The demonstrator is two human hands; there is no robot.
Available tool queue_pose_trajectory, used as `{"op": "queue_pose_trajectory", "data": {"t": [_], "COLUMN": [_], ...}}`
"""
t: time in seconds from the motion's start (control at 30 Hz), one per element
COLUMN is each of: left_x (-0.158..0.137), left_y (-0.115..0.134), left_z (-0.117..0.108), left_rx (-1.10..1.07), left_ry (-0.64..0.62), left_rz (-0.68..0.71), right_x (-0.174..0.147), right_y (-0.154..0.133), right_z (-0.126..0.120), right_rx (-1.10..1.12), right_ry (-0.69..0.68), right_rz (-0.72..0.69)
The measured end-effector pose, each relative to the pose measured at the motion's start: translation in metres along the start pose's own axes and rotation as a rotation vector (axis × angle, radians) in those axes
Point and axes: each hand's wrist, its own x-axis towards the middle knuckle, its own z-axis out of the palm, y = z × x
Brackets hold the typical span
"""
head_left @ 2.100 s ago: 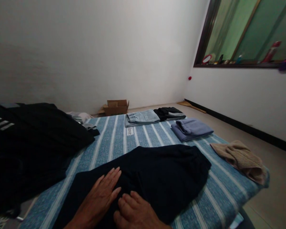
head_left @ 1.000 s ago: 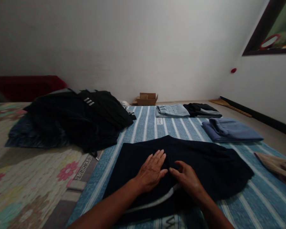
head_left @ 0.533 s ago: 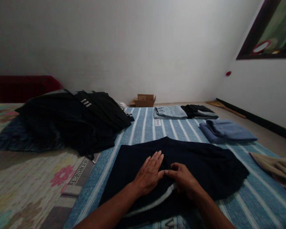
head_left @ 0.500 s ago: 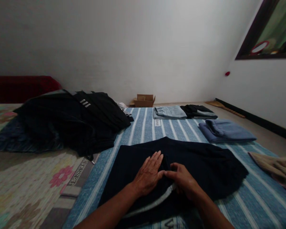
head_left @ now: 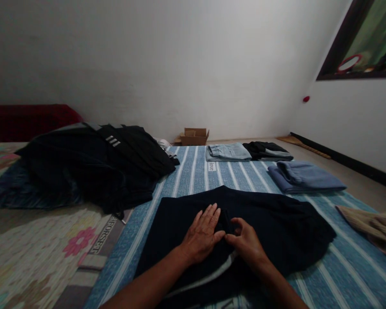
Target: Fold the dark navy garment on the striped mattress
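Observation:
Dark navy trousers (head_left: 263,214) with a pale stripe lie across the blue striped sheet in front of me, partly folded over. My left hand (head_left: 202,237) rests flat on the cloth, its fingers stretched out. Close beside its thumb, my right hand (head_left: 247,243) has thumb and forefinger bent round a raised fold of the same trousers. The cloth hides the other fingers of my right hand in part.
A big heap of dark clothes (head_left: 93,167) lies at the left. Folded light-blue jeans (head_left: 230,152), folded black clothing (head_left: 268,151) and folded blue jeans (head_left: 305,176) are beyond the trousers. A brown garment (head_left: 373,227) is at right. A cardboard box (head_left: 194,136) stands by the wall.
My right thumb and forefinger have shifted slightly at the raised fold, which now shows more between my hands. My left hand stays flat in nearly the same place.

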Motion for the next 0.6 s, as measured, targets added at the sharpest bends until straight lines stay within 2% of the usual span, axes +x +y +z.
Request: {"op": "queue_pose_trajectory", "data": {"t": [0.13,0.3,0.43,0.5,0.6], "left_x": [-0.001,-0.003,-0.004,-0.004,-0.005], "left_y": [-0.001,0.002,0.006,0.007,0.008], "left_z": [0.007,0.005,0.008,0.009,0.009], "left_rx": [0.01,0.007,0.0,-0.004,-0.005], "left_ry": [-0.006,-0.03,-0.065,-0.08,-0.094], "left_rz": [-0.001,-0.023,-0.039,-0.043,-0.046], "right_x": [-0.003,-0.004,-0.012,-0.018,-0.023], "right_y": [0.006,0.002,0.004,0.0,-0.014], "right_z": [0.001,-0.002,-0.004,-0.005,-0.001], "right_rx": [-0.022,-0.059,-0.311,-0.483,-0.571], "right_ry": [-0.018,-0.045,-0.03,0.071,0.199], "right_rz": [-0.061,-0.069,-0.117,-0.208,-0.493]}}
